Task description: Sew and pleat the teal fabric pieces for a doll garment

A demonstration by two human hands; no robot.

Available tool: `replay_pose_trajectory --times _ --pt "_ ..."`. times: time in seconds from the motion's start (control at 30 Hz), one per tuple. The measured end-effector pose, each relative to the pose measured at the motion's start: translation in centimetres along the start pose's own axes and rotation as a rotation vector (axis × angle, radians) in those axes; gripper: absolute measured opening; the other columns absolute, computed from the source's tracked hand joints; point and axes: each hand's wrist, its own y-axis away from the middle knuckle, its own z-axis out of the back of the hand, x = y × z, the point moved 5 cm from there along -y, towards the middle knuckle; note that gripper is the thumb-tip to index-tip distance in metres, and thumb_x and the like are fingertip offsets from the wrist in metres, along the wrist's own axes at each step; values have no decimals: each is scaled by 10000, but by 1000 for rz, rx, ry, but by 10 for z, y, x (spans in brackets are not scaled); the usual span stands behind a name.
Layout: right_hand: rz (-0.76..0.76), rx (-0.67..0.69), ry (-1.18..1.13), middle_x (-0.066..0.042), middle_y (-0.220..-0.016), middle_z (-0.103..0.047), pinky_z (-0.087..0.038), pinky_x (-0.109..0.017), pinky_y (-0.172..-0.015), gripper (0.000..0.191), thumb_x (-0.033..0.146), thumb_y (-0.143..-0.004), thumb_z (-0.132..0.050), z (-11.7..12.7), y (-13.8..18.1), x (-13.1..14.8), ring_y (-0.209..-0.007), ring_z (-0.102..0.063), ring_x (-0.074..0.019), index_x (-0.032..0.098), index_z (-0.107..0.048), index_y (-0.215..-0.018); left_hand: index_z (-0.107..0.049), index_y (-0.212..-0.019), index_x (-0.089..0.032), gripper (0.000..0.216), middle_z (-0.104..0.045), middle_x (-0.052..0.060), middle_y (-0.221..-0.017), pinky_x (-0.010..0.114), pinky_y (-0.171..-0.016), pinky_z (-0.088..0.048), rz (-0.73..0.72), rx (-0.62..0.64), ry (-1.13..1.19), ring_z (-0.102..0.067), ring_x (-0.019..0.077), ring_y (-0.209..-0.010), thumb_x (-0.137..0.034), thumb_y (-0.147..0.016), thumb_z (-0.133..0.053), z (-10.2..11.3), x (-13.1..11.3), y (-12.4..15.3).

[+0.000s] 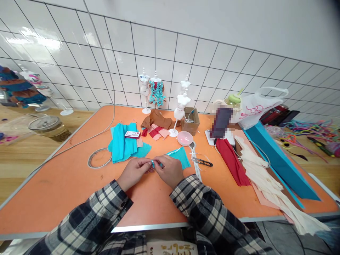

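My left hand [135, 170] and my right hand [170, 170] meet over the orange table [66, 184], both pinched on a small folded scrap of teal fabric [154, 163]. Just right of my right hand lies a larger teal piece [180, 156]. Thread snips [202, 162] rest beside it. A pile of teal cloth [122, 145] with a small red-and-white card [132, 134] on top lies to the left.
Small white mannequins [180, 108], one wearing a teal dress [156, 91], stand at the back with a cardboard box [191, 120] and pink dish [185, 138]. Red [233, 159], cream [260, 173] and blue fabric strips [281, 163] lie right. A white cable coil [99, 157] sits left.
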Motion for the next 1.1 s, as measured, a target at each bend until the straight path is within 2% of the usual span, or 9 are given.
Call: replay_pose_trajectory --times 0.3,0.5,0.8,1.1 --pt "-24 37 30 7 -909 -738 -403 -240 -673 181 287 -924 -531 1 1 0 -821 -656 -135 250 -708 -926 -732 -784 -141 441 -740 64 -697 268 -621 -495 -34 7 -120 -650 183 -643 -493 -860 -478 1 4 -1" --pt "-62 74 24 7 -914 -738 -413 -229 -683 156 273 -911 -555 5 -2 -1 -823 -658 -130 239 -707 -928 -726 -826 -141 452 -766 89 -820 274 -668 -524 0 109 37 -697 211 -754 -536 -839 -506 -4 5 -2" --pt "-54 54 11 6 -920 -741 -416 -237 -684 153 291 -907 -561 0 -1 -3 -831 -658 -137 249 -708 -909 -732 -827 -135 464 -757 87 -772 277 -662 -524 1 64 -34 -689 210 -723 -530 -849 -490 -2 6 -2" --pt "-48 89 64 -7 -915 -739 -404 -240 -674 189 298 -931 -530 1 -1 -2 -834 -652 -139 246 -712 -933 -737 -798 -150 439 -762 73 -786 265 -667 -534 -15 76 -53 -696 202 -722 -501 -856 -481 -3 3 -2"
